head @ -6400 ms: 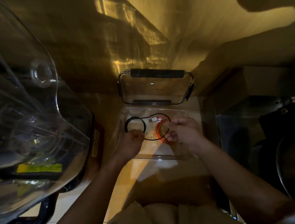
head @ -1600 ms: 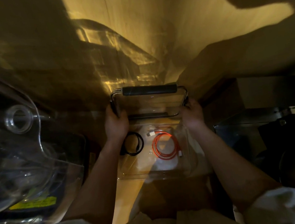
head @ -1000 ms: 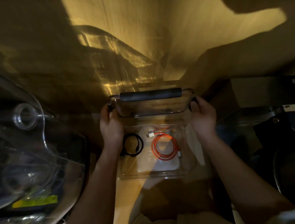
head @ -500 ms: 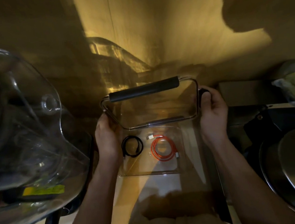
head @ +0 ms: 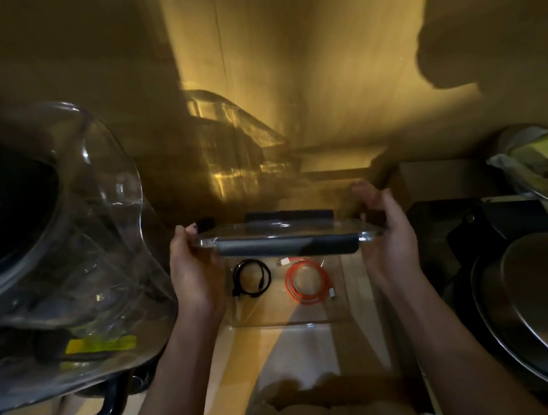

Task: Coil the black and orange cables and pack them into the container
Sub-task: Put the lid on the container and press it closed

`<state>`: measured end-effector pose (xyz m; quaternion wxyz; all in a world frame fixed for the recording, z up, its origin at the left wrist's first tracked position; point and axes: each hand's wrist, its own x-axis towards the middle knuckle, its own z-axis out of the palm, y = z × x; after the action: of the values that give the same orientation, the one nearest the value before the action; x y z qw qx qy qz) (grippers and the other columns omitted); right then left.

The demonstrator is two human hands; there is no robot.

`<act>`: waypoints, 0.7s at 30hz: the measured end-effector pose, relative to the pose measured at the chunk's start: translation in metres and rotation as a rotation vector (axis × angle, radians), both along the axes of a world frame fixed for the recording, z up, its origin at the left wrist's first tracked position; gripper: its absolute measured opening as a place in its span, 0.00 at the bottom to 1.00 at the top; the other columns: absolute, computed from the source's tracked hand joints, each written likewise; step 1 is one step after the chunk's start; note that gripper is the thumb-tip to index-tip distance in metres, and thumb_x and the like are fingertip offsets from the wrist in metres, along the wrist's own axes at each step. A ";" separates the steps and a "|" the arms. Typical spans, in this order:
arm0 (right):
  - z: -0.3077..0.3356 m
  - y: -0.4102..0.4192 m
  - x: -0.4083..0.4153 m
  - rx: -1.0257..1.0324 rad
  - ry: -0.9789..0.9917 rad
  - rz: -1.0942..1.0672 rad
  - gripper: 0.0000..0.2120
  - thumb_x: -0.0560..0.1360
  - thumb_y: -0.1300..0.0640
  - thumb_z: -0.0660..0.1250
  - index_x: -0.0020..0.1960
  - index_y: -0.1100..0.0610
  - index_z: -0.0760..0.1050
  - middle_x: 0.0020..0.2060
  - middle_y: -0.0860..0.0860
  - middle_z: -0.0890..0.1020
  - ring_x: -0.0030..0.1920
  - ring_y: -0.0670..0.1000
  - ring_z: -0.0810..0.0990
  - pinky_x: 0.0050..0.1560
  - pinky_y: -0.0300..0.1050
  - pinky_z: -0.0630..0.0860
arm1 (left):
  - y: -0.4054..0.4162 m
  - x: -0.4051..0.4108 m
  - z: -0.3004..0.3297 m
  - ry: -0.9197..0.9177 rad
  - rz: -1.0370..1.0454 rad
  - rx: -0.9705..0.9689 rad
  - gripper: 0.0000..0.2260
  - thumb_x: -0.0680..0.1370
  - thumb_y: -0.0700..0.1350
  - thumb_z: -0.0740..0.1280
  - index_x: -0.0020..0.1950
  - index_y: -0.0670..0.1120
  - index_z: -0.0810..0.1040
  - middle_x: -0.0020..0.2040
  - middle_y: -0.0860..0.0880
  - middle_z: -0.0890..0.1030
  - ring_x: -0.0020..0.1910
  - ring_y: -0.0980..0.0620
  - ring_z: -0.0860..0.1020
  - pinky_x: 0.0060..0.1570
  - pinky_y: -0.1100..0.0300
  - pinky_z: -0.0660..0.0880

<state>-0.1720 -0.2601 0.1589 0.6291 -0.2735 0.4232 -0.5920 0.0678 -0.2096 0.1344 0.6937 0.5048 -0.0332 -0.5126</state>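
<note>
Lid (head: 286, 231): clear, rigid, light; best held by its short ends, frame centre.
Left hand (head: 192, 272): grips the lid's left end.
Right hand (head: 388, 239): grips the right end.
Black cable (head: 251, 276), orange cable (head: 307, 282): coiled inside the container (head: 341, 302), below the lid.
Change: the lid, earlier tilted upright, now lies nearly flat.

Dim amber light is glowing beyond the grip; heavy shadows are darkening both sides, edges are warping, blurring.
</note>
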 end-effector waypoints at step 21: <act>-0.073 0.033 -0.019 0.362 0.168 0.085 0.14 0.80 0.61 0.64 0.64 0.64 0.74 0.57 0.62 0.83 0.52 0.56 0.85 0.44 0.42 0.84 | 0.038 0.006 -0.037 0.077 -0.496 0.021 0.12 0.72 0.42 0.68 0.53 0.40 0.83 0.55 0.37 0.80 0.51 0.43 0.80 0.50 0.54 0.80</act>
<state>-0.1912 -0.2267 0.0858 0.6549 -0.2218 0.5618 -0.4543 0.0736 -0.1718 0.0973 0.5421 0.4683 -0.1242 -0.6866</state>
